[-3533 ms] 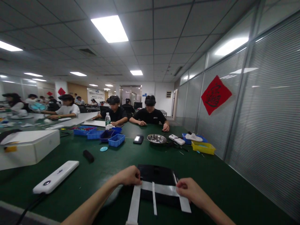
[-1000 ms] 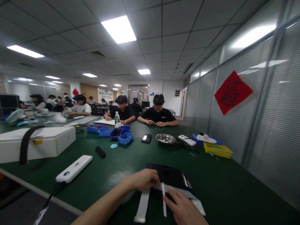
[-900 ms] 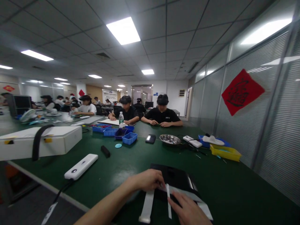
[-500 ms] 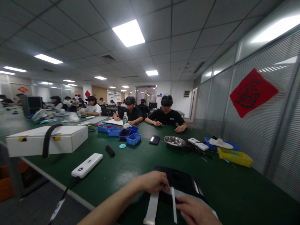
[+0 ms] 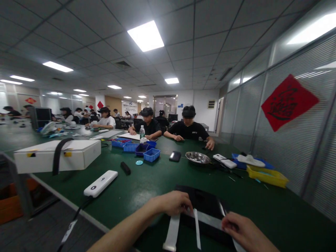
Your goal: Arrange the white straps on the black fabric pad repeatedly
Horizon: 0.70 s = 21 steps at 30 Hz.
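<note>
On the green table, close to me, lies a black glossy flat object with a grey-white band across it. My left hand is closed, its fingertips pressed down at the band's left end, beside a thin white strip. A pale ribbed strap hangs toward me from below that hand. My right hand pinches the band's right part with thumb and fingers. What lies under the left fingertips is hidden.
A white power bank and a strapped white box are at left. Beyond lie a black block, blue trays, a metal bowl and a yellow tray. Two people in black sit across the green table.
My right hand has moved right and slightly up, from beside the thin white strip to the band's right part. More of the band shows. My left hand stays in nearly the same place.
</note>
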Each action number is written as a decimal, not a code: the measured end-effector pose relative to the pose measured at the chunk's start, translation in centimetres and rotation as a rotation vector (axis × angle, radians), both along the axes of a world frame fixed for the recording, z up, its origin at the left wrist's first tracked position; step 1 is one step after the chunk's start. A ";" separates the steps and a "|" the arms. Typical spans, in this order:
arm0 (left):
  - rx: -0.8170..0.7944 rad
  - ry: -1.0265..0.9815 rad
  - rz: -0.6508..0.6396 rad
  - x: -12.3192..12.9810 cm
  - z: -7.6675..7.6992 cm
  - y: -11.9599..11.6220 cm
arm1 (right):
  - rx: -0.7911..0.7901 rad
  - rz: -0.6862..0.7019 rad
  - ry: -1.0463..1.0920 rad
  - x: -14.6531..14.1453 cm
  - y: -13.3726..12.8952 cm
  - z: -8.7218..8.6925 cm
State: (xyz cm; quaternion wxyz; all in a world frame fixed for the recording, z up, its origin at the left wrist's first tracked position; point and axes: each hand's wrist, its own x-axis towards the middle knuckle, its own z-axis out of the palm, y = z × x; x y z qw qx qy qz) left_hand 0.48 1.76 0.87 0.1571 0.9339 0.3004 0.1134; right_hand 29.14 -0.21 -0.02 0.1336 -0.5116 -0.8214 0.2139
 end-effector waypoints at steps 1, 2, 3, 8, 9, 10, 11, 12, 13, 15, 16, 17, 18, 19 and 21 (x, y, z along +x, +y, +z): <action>0.017 0.005 -0.010 0.0 0.1 -0.1 | -0.005 0.001 -0.001 0.0 0.0 0.0; 0.038 0.017 -0.023 0.1 0.2 -0.2 | -0.006 0.003 -0.001 0.0 0.0 -0.1; 0.060 0.036 -0.038 0.2 0.2 -0.3 | -0.005 0.007 -0.002 0.2 0.1 -0.3; 0.103 0.150 -0.077 0.4 0.5 -0.6 | 0.021 0.011 -0.011 0.8 0.7 -1.3; 0.100 0.156 -0.076 0.4 0.4 -0.6 | 0.024 0.006 -0.021 0.7 0.6 -1.2; 0.100 0.157 -0.075 0.4 0.3 -0.5 | 0.031 0.009 -0.029 0.4 0.4 -1.1; 0.104 0.151 -0.075 0.4 0.2 -0.4 | 0.042 0.021 -0.029 0.0 0.1 -1.0; 0.112 0.143 -0.079 0.4 0.1 -0.4 | 0.056 0.044 -0.020 -0.6 -0.2 -0.8; 0.124 0.133 -0.084 0.4 0.0 -0.3 | 0.072 0.075 -0.006 -1.3 -0.7 -0.5; 0.146 0.123 -0.093 0.4 -0.3 -0.1 | 0.100 0.143 0.012 -2.9 -1.5 -0.1; 0.155 0.124 -0.095 0.4 -0.5 0.0 | 0.109 0.168 0.007 -3.7 -1.9 0.0; 0.162 0.127 -0.096 0.4 -0.6 0.1 | 0.119 0.185 -0.006 -4.3 -2.2 0.2; 0.169 0.129 -0.096 0.4 -0.7 0.2 | 0.128 0.195 -0.023 -4.8 -2.5 0.2; 0.178 0.127 -0.095 0.5 -0.8 0.3 | 0.137 0.201 -0.041 -5.2 -2.7 0.2; 0.195 0.113 -0.098 0.5 -1.0 0.3 | 0.156 0.205 -0.070 -5.7 -3.1 0.2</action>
